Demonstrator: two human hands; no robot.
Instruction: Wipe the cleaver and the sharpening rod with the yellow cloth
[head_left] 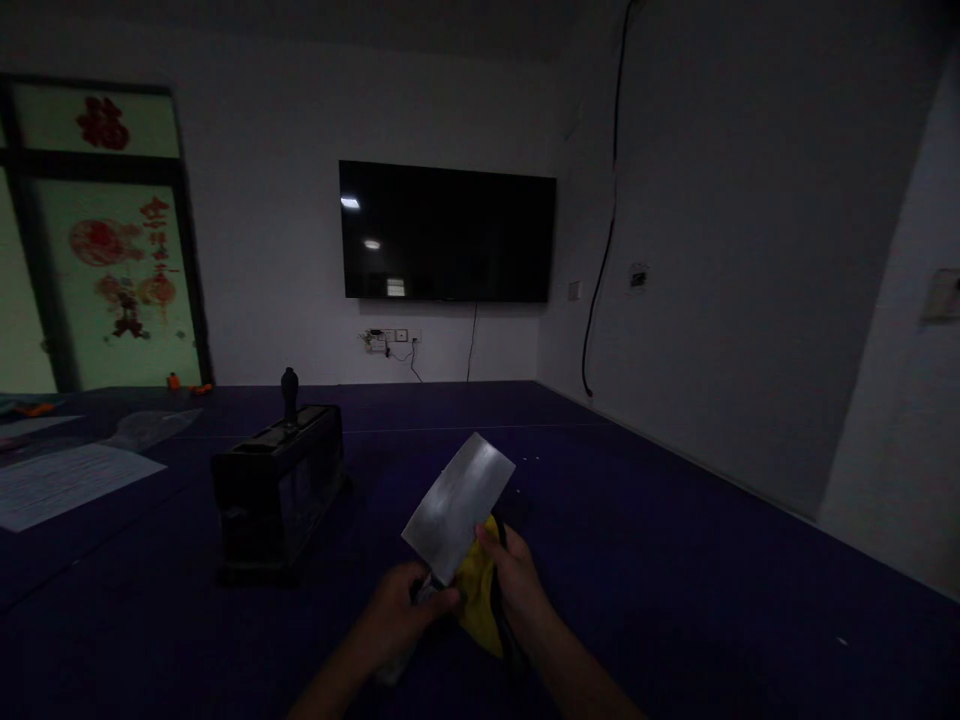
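A cleaver (460,502) with a broad, shiny rectangular blade is tilted up in front of me, low in the middle of the head view. Around its handle, at the lower end of the blade, my left hand (405,612) is closed, so the handle is mostly hidden. My right hand (519,582) pinches a yellow cloth (477,600) with a dark edge. The cloth lies against the right side of the blade, with my right thumb near the blade's edge. To the left stands a black box (281,485) with a knobbed dark handle sticking up from its top.
The purple-blue table (645,560) spreads wide toward the back wall. Printed paper sheets (75,482) and clear plastic film (154,428) lie at the left. Small orange items (201,389) sit at the far edge. A television (450,235) hangs on the wall.
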